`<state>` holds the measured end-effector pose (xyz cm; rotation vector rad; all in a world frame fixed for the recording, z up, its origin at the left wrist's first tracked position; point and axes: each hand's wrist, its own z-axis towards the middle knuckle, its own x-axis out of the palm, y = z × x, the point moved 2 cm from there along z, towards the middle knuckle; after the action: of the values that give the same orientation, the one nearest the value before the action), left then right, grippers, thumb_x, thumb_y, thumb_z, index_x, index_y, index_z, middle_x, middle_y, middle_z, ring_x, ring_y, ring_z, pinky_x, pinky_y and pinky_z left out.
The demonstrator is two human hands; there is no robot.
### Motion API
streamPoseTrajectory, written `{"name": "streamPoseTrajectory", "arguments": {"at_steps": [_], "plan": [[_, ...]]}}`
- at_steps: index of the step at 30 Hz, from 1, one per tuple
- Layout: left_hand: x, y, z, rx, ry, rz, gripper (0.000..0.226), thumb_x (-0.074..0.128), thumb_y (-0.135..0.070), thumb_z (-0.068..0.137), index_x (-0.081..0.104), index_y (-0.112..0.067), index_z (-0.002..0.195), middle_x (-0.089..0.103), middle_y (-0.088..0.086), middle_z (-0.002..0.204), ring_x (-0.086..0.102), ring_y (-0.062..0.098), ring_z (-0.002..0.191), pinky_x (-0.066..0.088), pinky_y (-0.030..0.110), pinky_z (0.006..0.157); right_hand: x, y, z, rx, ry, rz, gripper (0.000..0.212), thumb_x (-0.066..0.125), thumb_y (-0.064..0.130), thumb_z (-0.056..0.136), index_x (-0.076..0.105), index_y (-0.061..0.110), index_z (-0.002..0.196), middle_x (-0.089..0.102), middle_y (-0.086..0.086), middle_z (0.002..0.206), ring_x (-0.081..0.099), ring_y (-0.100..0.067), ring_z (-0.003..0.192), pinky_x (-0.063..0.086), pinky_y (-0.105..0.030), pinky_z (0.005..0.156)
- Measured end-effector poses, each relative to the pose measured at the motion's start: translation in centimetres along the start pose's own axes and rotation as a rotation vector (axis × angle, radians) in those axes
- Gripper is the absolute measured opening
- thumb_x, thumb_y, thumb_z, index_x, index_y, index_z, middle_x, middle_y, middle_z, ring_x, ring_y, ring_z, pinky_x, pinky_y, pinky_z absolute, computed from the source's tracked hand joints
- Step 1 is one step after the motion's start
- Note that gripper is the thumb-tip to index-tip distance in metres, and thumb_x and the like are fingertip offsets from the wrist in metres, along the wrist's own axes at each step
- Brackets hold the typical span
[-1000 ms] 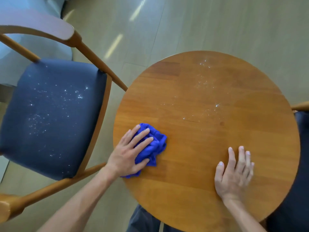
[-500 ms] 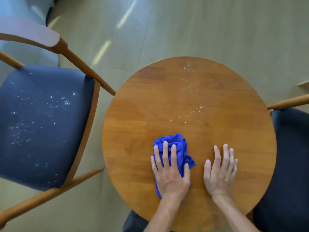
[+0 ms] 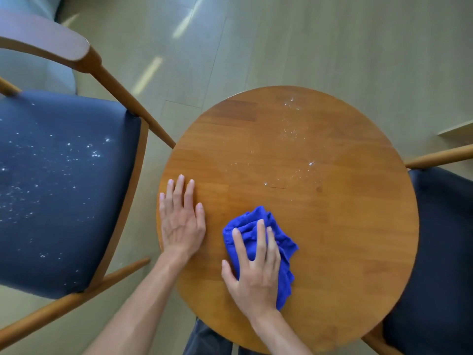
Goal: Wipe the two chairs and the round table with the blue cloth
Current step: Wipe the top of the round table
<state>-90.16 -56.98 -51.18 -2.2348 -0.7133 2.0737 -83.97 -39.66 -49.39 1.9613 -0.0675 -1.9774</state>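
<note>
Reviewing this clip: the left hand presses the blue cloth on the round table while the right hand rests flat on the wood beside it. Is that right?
Not quite: the hands are swapped. The head view shows the right hand pressing the blue cloth on the round table, while the left hand rests flat on the wood beside it.

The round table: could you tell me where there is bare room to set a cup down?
The table's right half, from the cloth out to the right rim, is bare and dry-looking. The near-left is crowded: left hand flat, right hand on the cloth. White specks dot the far middle.
</note>
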Motion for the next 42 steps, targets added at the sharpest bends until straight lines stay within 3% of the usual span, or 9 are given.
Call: {"name": "streamPoseTrajectory", "arguments": {"at_steps": [6,14,17,24,26,30,32,37,42], "plan": [[1.1,0.5,-0.4,0.030,-0.004,0.106,0.059,0.029,-0.034,0.095,0.030,-0.011,0.149,0.019,0.009,0.159,0.011,0.027,0.148,0.011,0.049,0.119,0.3,-5.1,8.0,-0.777,0.139,-0.056,0.059,0.060,0.048,0.082,0.048,0.039,0.139,0.032,-0.013,0.154,0.037,-0.038,0.138,0.033,-0.060,0.106],[0.9,0.4,-0.3,0.016,0.027,0.134,0.060,0.027,-0.037,0.095,0.026,-0.014,0.150,0.014,0.008,0.160,0.006,0.025,0.148,0.007,0.048,0.120,-0.5,-10.5,21.3,0.206,0.007,-0.178,0.066,0.045,0.055,0.083,0.035,0.037,0.146,0.018,-0.022,0.157,0.034,-0.048,0.132,0.032,-0.064,0.103],[0.7,0.2,-0.3,0.008,0.038,0.141,0.060,0.026,-0.037,0.095,0.025,-0.014,0.151,0.014,0.008,0.160,0.006,0.026,0.148,0.007,0.048,0.120,-0.4,-8.1,17.2,0.274,-0.074,-0.182,0.067,0.050,0.050,0.084,0.037,0.030,0.147,0.024,-0.027,0.153,0.041,-0.048,0.127,0.037,-0.060,0.100],[0.7,0.1,-0.3,0.010,0.037,0.142,0.060,0.026,-0.037,0.094,0.028,-0.013,0.149,0.016,0.009,0.160,0.009,0.027,0.148,0.010,0.049,0.119,-2.4,-12.4,6.8,-0.628,0.105,-0.084,0.066,0.065,0.048,0.076,0.048,0.037,0.139,0.035,-0.017,0.151,0.039,-0.043,0.135,0.037,-0.062,0.101],[0.7,0.0,-0.2,0.011,0.029,0.144,0.060,0.027,-0.037,0.094,0.029,-0.012,0.149,0.017,0.009,0.159,0.010,0.027,0.148,0.007,0.047,0.120,-3.1,-17.4,11.2,-0.450,0.016,-0.156,0.067,0.059,0.051,0.078,0.043,0.034,0.141,0.034,-0.020,0.150,0.041,-0.045,0.132,0.039,-0.061,0.098],[0.7,-0.1,-0.2,0.010,0.008,0.139,0.061,0.028,-0.037,0.093,0.032,-0.011,0.148,0.019,0.011,0.158,0.013,0.029,0.147,0.006,0.047,0.119,-3.5,-19.8,20.2,0.449,-0.129,-0.131,0.067,0.040,0.057,0.086,0.034,0.028,0.147,0.021,-0.022,0.154,0.034,-0.046,0.133,0.031,-0.059,0.104],[0.7,-0.1,-0.1,0.008,0.009,0.139,0.061,0.027,-0.037,0.092,0.032,-0.011,0.147,0.020,0.011,0.158,0.013,0.030,0.147,0.007,0.048,0.119,-2.5,-17.0,20.3,0.553,-0.160,-0.185,0.065,0.038,0.056,0.090,0.034,0.025,0.147,0.022,-0.026,0.153,0.038,-0.048,0.127,0.033,-0.059,0.100],[0.5,-0.1,-0.2,-0.016,0.028,0.142,0.062,0.026,-0.037,0.093,0.032,-0.011,0.148,0.019,0.011,0.159,0.012,0.029,0.147,0.010,0.050,0.119,-1.1,-8.5,5.8,0.014,-0.048,-0.134,0.058,0.057,0.046,0.086,0.049,0.027,0.141,0.035,-0.025,0.149,0.042,-0.044,0.132,0.038,-0.060,0.102],[0.7,-0.2,-0.1,-0.003,0.018,0.162,0.061,0.027,-0.036,0.093,0.030,-0.011,0.148,0.019,0.011,0.158,0.012,0.030,0.147,0.009,0.049,0.119,-3.3,-15.8,8.3,-0.745,0.119,-0.017,0.057,0.059,0.046,0.084,0.051,0.031,0.138,0.038,-0.017,0.148,0.042,-0.036,0.135,0.038,-0.055,0.105]]}}
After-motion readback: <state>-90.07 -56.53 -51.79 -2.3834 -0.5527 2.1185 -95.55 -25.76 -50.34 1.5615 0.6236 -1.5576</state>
